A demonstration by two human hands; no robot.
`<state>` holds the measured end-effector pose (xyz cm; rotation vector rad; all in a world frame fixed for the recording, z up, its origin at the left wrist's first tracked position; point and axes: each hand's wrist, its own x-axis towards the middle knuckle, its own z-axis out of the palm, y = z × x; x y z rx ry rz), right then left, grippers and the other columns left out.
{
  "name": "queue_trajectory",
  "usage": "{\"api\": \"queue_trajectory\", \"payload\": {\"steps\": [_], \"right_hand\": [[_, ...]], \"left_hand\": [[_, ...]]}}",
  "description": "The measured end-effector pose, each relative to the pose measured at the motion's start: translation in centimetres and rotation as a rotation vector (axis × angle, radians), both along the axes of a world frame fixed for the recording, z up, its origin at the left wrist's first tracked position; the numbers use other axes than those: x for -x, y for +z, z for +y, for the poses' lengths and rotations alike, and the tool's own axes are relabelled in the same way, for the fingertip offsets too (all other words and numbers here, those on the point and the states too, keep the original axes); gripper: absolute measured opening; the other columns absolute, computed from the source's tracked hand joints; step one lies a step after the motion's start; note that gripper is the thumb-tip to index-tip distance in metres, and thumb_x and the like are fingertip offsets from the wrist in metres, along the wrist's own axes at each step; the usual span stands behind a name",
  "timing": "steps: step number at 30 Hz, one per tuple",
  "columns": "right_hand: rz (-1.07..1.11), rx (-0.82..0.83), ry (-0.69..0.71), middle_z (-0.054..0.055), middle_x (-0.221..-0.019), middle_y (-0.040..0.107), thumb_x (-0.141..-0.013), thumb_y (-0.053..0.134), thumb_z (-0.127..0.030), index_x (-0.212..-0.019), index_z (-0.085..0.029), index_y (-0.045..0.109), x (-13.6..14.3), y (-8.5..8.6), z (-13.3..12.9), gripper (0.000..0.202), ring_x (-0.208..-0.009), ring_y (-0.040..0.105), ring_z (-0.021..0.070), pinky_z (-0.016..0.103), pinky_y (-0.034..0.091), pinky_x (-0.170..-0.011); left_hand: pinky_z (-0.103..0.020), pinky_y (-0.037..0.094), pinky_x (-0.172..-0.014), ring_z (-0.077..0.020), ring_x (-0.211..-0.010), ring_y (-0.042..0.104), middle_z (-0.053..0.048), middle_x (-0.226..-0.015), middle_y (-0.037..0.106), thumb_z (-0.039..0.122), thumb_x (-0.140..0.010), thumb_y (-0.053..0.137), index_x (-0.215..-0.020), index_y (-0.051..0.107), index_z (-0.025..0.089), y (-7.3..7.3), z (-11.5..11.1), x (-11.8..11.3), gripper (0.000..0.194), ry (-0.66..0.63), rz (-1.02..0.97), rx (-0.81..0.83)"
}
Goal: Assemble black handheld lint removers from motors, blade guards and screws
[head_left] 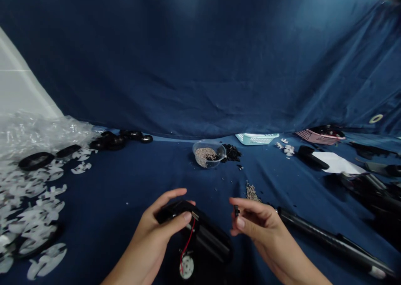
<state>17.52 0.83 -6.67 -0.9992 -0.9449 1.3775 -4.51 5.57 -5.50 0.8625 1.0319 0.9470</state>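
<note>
My left hand (166, 224) is wrapped round a black plastic housing (213, 237), its thumb pressed on top near a small metal piece (194, 215). From there a red wire (189, 241) runs down to a round, pale disc-like part (186, 266) hanging below the housing. To the right, my right hand (255, 218) pinches a small black part (237, 211) between thumb and fingers, apart from the housing. What this small part is cannot be made out.
Ahead stands a clear bowl (209, 153) of small screws, beside a pile of black bits (231, 152). Loose screws (251, 192) lie nearer. White plastic pieces (37, 210) cover the left; a long black tube (332, 239) lies right. Baskets (257, 139) stand behind.
</note>
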Motion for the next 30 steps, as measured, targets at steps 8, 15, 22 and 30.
{"api": "queue_trajectory", "payload": {"steps": [8, 15, 22, 30], "right_hand": [[-0.529, -0.172, -0.034, 0.002, -0.094, 0.069, -0.082, 0.07, -0.031, -0.108, -0.031, 0.07, 0.2, 0.4, -0.1, 0.025, -0.088, 0.066, 0.0158, 0.023, 0.053, -0.077], [-0.737, -0.207, -0.022, 0.001, -0.089, 0.07, -0.082, 0.066, -0.025, -0.105, -0.028, 0.072, 0.6, 0.2, -0.1, 0.024, -0.075, 0.065, 0.0136, 0.024, 0.053, -0.072], [-0.657, -0.107, 0.055, 0.001, -0.105, 0.071, -0.085, 0.063, -0.025, -0.111, -0.029, 0.07, 1.5, -0.4, -0.3, 0.027, -0.096, 0.067, 0.0167, 0.026, 0.052, -0.087], [-0.35, 0.022, 0.046, 0.002, -0.086, 0.072, -0.079, 0.073, -0.034, -0.107, -0.026, 0.071, 1.8, -0.6, -0.4, 0.03, -0.079, 0.068, 0.0147, 0.023, 0.054, -0.076]], "left_hand": [[-0.032, 0.052, -0.07, -0.0196, -0.081, 0.067, -0.004, -0.1, 0.071, 0.014, -0.072, 0.073, -0.096, 0.058, 0.024, -0.2, 0.1, -0.3, 0.03, -0.094, -0.215, 0.15], [-0.032, 0.053, -0.074, -0.0188, -0.085, 0.067, -0.005, -0.112, 0.07, 0.016, -0.071, 0.075, -0.121, 0.054, 0.028, -0.4, -0.2, -1.1, 0.056, -0.006, -0.17, 0.275], [-0.023, 0.049, -0.06, -0.013, -0.074, 0.064, -0.003, -0.108, 0.071, 0.018, -0.073, 0.075, -0.129, 0.048, 0.03, 0.4, -0.7, -1.2, 0.064, -0.111, -0.091, 0.278], [-0.028, 0.05, -0.068, -0.019, -0.085, 0.067, -0.002, -0.102, 0.069, 0.019, -0.073, 0.076, -0.13, 0.044, 0.032, 0.4, -1.1, -1.2, 0.067, -0.206, -0.072, 0.2]]}}
